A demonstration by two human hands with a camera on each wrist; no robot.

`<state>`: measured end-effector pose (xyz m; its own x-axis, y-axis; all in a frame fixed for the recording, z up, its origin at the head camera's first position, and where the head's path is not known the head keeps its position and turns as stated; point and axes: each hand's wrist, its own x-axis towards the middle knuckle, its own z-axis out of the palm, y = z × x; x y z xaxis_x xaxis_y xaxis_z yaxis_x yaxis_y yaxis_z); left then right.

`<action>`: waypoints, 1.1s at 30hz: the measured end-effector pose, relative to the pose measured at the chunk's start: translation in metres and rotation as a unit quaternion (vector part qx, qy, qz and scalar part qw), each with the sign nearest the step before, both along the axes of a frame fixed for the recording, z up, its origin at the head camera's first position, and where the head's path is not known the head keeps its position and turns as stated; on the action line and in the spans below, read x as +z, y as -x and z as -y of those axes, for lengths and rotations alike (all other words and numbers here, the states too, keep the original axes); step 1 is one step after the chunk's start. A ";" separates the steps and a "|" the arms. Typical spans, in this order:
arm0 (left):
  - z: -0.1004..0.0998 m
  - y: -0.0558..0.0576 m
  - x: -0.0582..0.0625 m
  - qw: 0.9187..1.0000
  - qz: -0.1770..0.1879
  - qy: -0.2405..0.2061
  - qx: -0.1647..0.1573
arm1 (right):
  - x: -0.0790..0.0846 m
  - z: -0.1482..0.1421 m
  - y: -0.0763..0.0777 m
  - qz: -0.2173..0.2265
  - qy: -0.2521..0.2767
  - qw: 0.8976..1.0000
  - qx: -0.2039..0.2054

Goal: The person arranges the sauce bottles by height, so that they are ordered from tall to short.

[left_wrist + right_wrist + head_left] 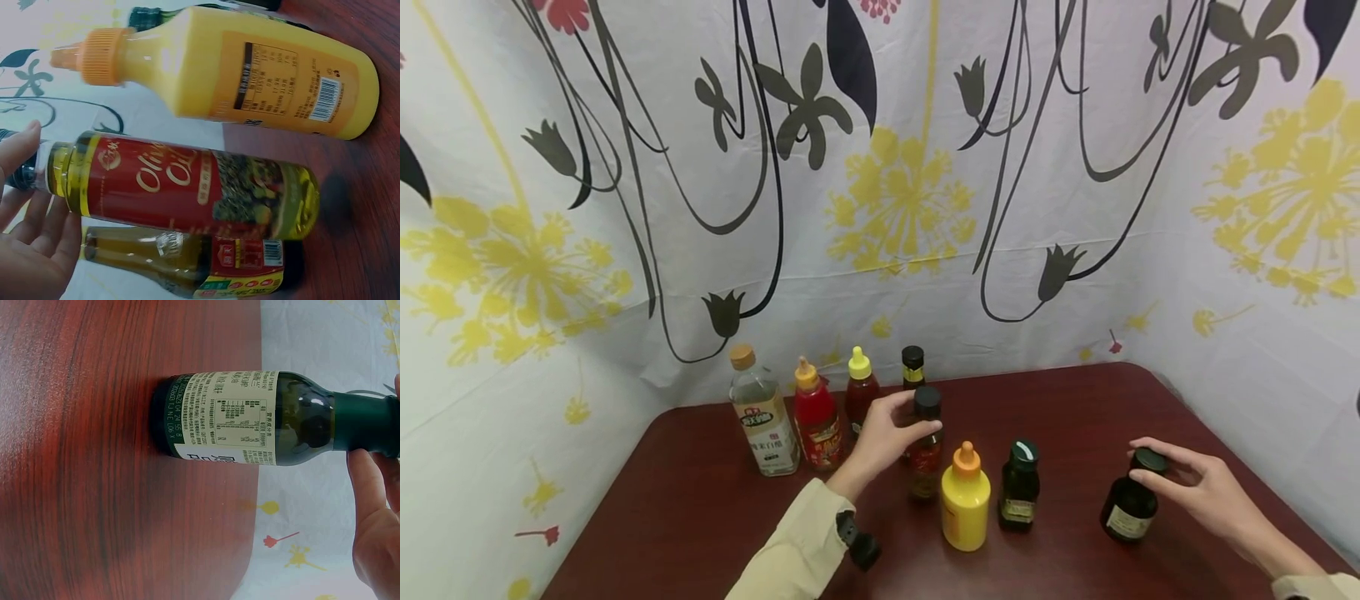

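Note:
My left hand point(883, 435) pinches the black-capped olive oil bottle point(925, 467) by its neck, thumb on one side and fingers on the other. In the left wrist view its red "Olive Oil" label point(169, 178) shows, with yellow-green oil at the base. At the right of the table, my right hand point(1217, 493) grips the green cap of a small dark green glass bottle point(1129, 510). The right wrist view shows that bottle's pale printed label point(228, 419) and green neck sleeve; its base is close over the tabletop.
Between the hands stand a yellow squeeze bottle point(966, 508) and another dark green bottle point(1018, 492). Behind the left hand are a clear vinegar bottle point(767, 429), a red sauce bottle point(817, 421), a yellow-capped bottle point(860, 392) and a soy sauce bottle point(244, 259). Patterned cloth point(880, 308) surrounds the table.

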<state>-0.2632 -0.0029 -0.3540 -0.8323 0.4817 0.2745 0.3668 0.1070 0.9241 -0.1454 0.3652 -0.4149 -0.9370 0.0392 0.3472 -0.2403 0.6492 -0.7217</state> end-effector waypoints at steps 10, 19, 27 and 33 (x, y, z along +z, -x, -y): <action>-0.030 0.031 -0.025 0.998 -0.051 0.029 0.031 | 0.000 0.001 0.000 0.007 -0.001 1.000 -0.005; -0.048 0.043 -0.019 0.994 -0.068 0.080 0.033 | 0.000 0.001 0.000 -0.002 0.002 1.000 -0.002; -0.061 0.051 -0.018 0.987 -0.112 0.116 0.029 | -0.001 0.001 0.000 -0.002 0.013 1.000 0.005; -0.066 0.053 -0.017 0.987 -0.111 0.111 0.026 | -0.001 0.001 -0.001 -0.003 0.004 1.000 0.004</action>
